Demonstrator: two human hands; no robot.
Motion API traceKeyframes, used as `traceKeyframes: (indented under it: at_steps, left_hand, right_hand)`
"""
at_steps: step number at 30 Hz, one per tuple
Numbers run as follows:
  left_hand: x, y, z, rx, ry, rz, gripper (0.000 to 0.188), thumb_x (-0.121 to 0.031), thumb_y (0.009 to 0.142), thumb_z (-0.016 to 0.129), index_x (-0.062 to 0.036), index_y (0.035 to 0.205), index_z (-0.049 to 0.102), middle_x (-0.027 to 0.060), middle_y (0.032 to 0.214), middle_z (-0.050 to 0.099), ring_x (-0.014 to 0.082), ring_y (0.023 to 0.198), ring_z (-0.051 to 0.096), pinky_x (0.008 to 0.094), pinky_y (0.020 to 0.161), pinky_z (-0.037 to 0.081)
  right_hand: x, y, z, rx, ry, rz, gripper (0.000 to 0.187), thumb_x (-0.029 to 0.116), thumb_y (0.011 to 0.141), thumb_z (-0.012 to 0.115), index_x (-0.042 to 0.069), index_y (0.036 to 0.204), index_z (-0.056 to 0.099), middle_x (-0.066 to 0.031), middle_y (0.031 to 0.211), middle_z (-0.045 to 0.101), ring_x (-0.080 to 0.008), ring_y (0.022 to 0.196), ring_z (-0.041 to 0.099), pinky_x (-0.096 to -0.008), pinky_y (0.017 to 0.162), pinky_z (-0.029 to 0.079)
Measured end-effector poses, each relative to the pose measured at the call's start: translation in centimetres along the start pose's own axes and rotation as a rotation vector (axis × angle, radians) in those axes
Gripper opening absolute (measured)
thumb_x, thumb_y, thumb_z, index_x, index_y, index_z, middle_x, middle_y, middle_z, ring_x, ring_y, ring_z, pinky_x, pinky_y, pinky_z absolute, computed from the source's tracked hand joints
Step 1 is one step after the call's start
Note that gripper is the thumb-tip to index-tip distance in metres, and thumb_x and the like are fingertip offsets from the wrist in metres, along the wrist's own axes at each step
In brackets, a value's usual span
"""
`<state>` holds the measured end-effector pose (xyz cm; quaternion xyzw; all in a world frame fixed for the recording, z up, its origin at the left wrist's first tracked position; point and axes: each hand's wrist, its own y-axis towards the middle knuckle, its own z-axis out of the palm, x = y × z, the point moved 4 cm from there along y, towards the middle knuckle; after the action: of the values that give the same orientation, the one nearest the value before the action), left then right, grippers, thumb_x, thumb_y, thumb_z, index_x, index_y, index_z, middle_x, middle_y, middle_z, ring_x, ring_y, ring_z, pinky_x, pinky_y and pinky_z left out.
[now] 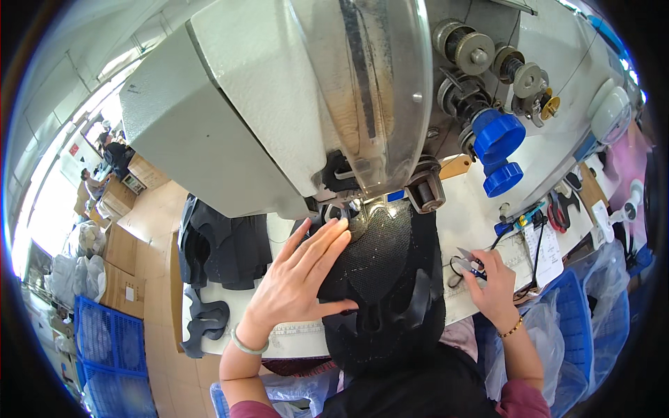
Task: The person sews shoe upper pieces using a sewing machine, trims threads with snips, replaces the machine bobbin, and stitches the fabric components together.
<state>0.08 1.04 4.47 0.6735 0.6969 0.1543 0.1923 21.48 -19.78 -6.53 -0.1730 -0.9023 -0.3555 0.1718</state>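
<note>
My left hand [296, 279] lies on a black textured fabric piece [380, 268], fingers stretched toward the needle area of a sewing machine [258, 111]. Its thumb is spread out across the piece. The black piece runs from under the machine head down over the table's near edge, and a smooth curved black patch [420, 299] shows on its right side. To the right, my right hand [496, 289] grips a small pair of scissors [468, 262], blades pointing up and left above the white table. The fingertips nearest the needle partly hide what lies beneath it.
Stacked black cut pieces [226, 240] lie left of the machine, with curved black pieces [205, 320] nearer me. At right are red-handled scissors [556, 212], a paper slip [543, 254] and a blue basket [571, 306] lined with plastic. Blue crates [111, 334] stand on the left floor.
</note>
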Motion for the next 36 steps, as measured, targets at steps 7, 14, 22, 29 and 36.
traceKeyframes:
  at_steps: [7,14,22,29,36]
  left_hand:
    - [0.4,1.4,0.3,0.082,-0.017,0.006,0.085,-0.029,0.058,0.081,-0.0015,0.130,0.047,0.0139,0.129,0.050,0.0272,0.123,0.047,0.0451,0.109,0.032]
    - [0.9,0.8,1.2,0.045,0.040,0.059,0.081,-0.024,0.059,0.081,-0.0015,0.129,0.047,0.0137,0.129,0.050,0.0286,0.124,0.047,0.0455,0.109,0.033]
    - [2.8,0.9,1.4,-0.110,-0.083,0.142,0.059,-0.014,0.063,0.067,-0.0039,0.120,0.058,0.0121,0.125,0.056,0.0270,0.116,0.056,0.0387,0.098,0.045]
    - [3.1,1.3,1.3,-0.232,-0.059,0.177,0.041,-0.013,0.070,0.063,-0.0079,0.111,0.065,0.0079,0.113,0.065,0.0231,0.102,0.064,0.0305,0.078,0.053]
    - [2.4,1.7,1.9,-0.291,-0.043,0.133,0.037,-0.010,0.072,0.064,-0.0076,0.109,0.065,0.0066,0.112,0.065,0.0214,0.104,0.063,0.0310,0.081,0.050]
  right_hand:
    - [0.2,-0.2,0.4,0.074,-0.160,-0.021,0.044,0.018,0.075,0.073,0.006,0.112,0.054,-0.0123,0.107,0.052,-0.0279,0.097,0.050,-0.0397,0.081,0.041]
    - [8.5,7.2,1.9,-0.184,0.095,-0.617,0.040,0.007,0.074,0.070,0.009,0.113,0.061,-0.0075,0.114,0.055,-0.0267,0.107,0.055,-0.0367,0.086,0.046]
    - [9.7,11.1,3.2,-0.229,0.151,-0.775,0.034,0.005,0.066,0.066,0.005,0.101,0.064,-0.0034,0.095,0.060,-0.0199,0.089,0.060,-0.0325,0.080,0.049]
    - [9.5,11.0,3.5,-0.308,0.150,-0.761,0.038,0.001,0.063,0.065,0.009,0.100,0.068,0.0002,0.094,0.068,-0.0073,0.073,0.065,-0.0200,0.043,0.035]
    - [9.6,10.8,2.1,-0.254,0.105,-0.682,0.038,0.001,0.061,0.064,0.009,0.098,0.068,-0.0009,0.099,0.068,-0.0087,0.069,0.063,-0.0231,0.053,0.041]
